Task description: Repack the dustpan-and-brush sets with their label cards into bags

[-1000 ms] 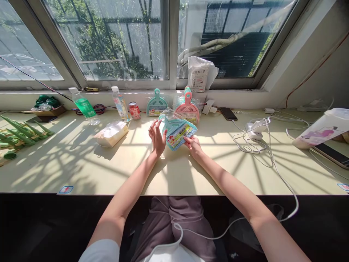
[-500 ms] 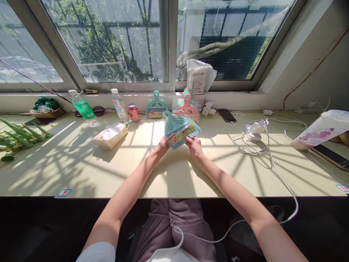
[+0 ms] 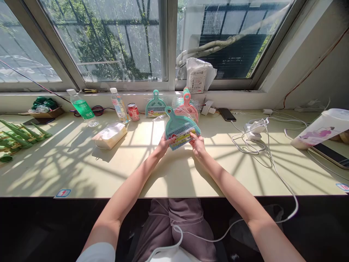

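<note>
Between my two hands is a mint-green dustpan and brush set (image 3: 178,123), raised above the table with its handle pointing up and away. A yellow printed label crosses its blue bristles. My left hand (image 3: 165,142) grips its lower left edge, thumb over the front. On the lower right edge my right hand (image 3: 197,143) is closed, thumb on the label. Behind it, a pile of pink and green dustpan sets (image 3: 187,105) in clear wrapping leans by the sill. Another green dustpan set (image 3: 155,107) stands to their left.
On the left are a tissue pack (image 3: 109,135), a green-labelled bottle (image 3: 83,108), a second bottle (image 3: 119,105), a red can (image 3: 133,111) and green plant stalks (image 3: 21,136). To the right lie a phone (image 3: 227,114), tangled white cables (image 3: 255,136) and a tilted white cup (image 3: 321,129).
The held dustpan set has turned slightly, showing more of its face, and its handle has shifted right. My right hand has moved a little right and its thumb now rests higher on the label.
</note>
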A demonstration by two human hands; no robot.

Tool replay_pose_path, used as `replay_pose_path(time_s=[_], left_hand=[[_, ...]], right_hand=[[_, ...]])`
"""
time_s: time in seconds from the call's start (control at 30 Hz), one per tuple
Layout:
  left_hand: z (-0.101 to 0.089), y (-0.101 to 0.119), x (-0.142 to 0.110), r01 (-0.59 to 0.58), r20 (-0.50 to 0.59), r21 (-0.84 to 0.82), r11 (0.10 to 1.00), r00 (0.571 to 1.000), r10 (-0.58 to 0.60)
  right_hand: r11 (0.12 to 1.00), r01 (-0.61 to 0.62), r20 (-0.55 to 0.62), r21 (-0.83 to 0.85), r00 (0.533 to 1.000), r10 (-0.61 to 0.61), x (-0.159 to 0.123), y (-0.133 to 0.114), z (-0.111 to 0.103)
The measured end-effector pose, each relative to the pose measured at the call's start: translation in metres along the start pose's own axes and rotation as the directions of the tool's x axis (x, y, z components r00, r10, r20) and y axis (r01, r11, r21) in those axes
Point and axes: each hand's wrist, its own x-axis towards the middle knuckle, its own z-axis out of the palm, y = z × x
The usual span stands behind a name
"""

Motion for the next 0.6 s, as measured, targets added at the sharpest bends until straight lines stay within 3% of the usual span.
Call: replay_pose_path(time_s=[0.37, 0.6], left_hand=[[0.023, 0.025, -0.018, 0.018, 0.057, 0.093, 0.996, 0.998, -0.023], [0.02, 0.029, -0.018, 0.023, 0.098, 0.088, 0.996, 0.995, -0.032]], right_hand=[[1.0, 0.021, -0.096, -0.023, 0.995, -0.023, 0.012, 0.01, -0.015], [0.999, -0.021, -0.135, -0.028, 0.991, 0.018, 0.022, 0.018, -0.022]])
